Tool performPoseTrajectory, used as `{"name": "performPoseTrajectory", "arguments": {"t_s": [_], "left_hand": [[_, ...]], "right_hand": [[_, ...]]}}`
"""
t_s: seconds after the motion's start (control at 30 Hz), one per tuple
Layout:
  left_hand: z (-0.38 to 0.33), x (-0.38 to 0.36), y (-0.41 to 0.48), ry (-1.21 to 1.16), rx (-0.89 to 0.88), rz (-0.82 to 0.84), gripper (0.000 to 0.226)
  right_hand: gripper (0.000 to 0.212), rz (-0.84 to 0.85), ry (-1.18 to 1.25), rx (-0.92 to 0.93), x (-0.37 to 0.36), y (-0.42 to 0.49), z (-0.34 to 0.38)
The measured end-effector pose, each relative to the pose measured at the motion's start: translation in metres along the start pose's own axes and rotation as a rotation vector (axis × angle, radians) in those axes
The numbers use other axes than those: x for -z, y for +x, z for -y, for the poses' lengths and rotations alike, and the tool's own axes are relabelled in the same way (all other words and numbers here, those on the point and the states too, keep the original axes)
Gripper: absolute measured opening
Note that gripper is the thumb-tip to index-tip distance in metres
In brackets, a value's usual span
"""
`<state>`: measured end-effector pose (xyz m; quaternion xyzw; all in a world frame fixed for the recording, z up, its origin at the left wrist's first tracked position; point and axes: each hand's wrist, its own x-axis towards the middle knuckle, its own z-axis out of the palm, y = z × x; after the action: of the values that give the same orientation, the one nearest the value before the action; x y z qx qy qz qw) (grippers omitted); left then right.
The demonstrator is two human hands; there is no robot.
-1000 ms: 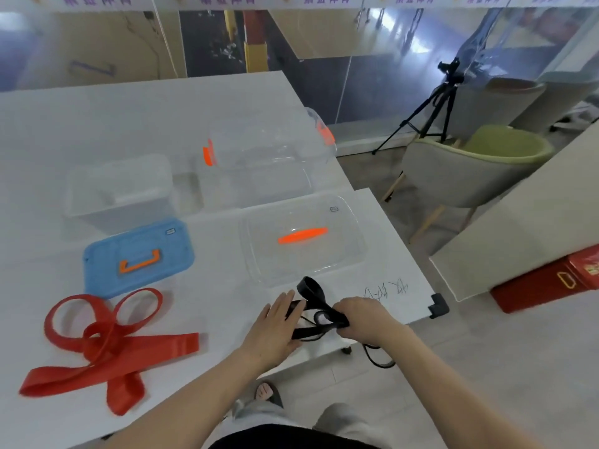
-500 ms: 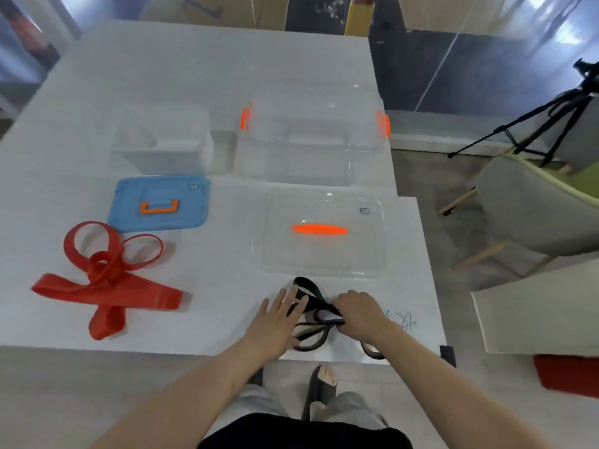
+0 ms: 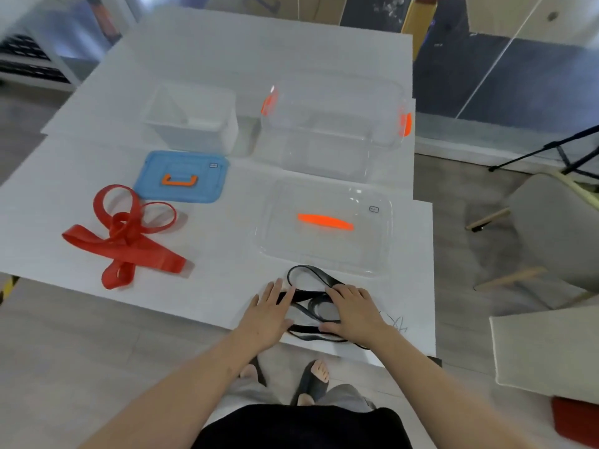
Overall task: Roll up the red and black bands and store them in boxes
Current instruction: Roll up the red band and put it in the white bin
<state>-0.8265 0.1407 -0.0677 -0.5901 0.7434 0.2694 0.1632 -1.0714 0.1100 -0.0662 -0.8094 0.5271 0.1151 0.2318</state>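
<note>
White surface [image 3: 227,59] is carrying red band [image 3: 129,244] at nine o'clock, black band [image 3: 301,296] at six; left hand [image 3: 265,314] and right hand [image 3: 355,311] are pressing the latter, grips flat, uncurled.

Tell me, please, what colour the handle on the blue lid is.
Orange. The handle sits on the blue lid, and the head view shows it best.

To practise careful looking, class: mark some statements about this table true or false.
1. The left hand and right hand rest on the black band. True.
2. The red band is in a box. False: it lies loose on the table.
3. The blue lid is off, flat on the table. True.
4. The black band is rolled tight. False: it lies in loose loops.
</note>
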Motion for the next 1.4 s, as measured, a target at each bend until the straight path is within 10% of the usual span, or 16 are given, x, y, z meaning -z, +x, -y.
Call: {"name": "performPoseTrajectory", "arguments": {"t_s": [0.8, 1.4], "left_hand": [[0.166, 0.052, -0.104, -0.122, 0.174, -0.549, 0.062], [0.373, 0.052, -0.178, -0.105, 0.180, -0.465, 0.055]], "right_hand": [[0.045, -0.265, 0.057, 0.088, 0.049, 0.067, 0.220], [0.043, -0.250, 0.031, 0.032, 0.026, 0.133, 0.411]]}}
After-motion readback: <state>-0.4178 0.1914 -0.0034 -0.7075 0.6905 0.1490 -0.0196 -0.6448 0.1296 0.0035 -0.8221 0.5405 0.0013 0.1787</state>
